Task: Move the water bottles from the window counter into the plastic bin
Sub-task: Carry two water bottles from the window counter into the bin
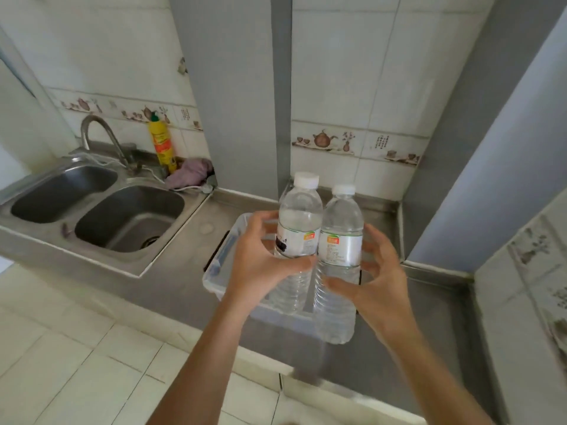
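Note:
Two clear water bottles with white caps stand upright side by side and touch each other, held over the clear plastic bin on the steel counter. My left hand grips the left water bottle around its label, thumb in front. My right hand grips the right water bottle, thumb on its lower ribbed part and fingers curled behind the label. The lower ends of both bottles hide much of the bin's inside, and I cannot tell whether they touch its floor.
A double steel sink with a curved tap lies to the left. A yellow detergent bottle and a purple cloth sit behind it. A grey pillar and tiled walls enclose the counter corner.

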A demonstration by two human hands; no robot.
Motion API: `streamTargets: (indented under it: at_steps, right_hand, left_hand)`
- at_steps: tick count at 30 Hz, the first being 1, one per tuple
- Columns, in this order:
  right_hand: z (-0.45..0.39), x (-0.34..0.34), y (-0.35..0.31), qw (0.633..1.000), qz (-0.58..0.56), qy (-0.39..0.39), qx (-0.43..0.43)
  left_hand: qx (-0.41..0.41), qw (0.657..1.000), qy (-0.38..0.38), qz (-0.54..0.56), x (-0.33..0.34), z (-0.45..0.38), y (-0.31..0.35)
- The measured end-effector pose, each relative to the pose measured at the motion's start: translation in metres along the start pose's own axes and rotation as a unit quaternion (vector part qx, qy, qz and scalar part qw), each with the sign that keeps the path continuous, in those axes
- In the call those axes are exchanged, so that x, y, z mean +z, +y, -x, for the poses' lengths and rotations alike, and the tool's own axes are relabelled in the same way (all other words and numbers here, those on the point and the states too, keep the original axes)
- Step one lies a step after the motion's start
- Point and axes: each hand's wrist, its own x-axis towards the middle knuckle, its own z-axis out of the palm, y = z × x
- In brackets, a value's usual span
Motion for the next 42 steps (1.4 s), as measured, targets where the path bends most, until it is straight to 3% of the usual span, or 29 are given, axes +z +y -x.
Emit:
streamTargets:
  at_steps: [8,17,31,38,42]
  right_hand:
    - [-0.072,0.032,0.018,0.998,0.026,0.054,0.008]
    - [-0.115,0.041,0.059,0.992,0.065,0.101,0.046]
    - [-0.129,0.05,0.103,0.975,0.147,0.13,0.1]
    - [-0.133,0.049,0.121,0.961,0.226,0.129,0.099]
    - [-0.133,0.046,0.124,0.956,0.256,0.093,0.11]
  left_hand:
    - [-0.003,0.998,-0.055,-0.005,0.01,-0.09,-0.027]
    - [-0.024,0.992,-0.115,-0.036,0.037,-0.133,-0.067]
    - [-0.057,0.996,-0.06,-0.016,0.078,-0.132,-0.124]
    - [-0.052,0.996,-0.063,-0.024,0.088,-0.134,-0.141]
    - [-0.055,0.992,-0.104,-0.051,0.086,-0.142,-0.145]
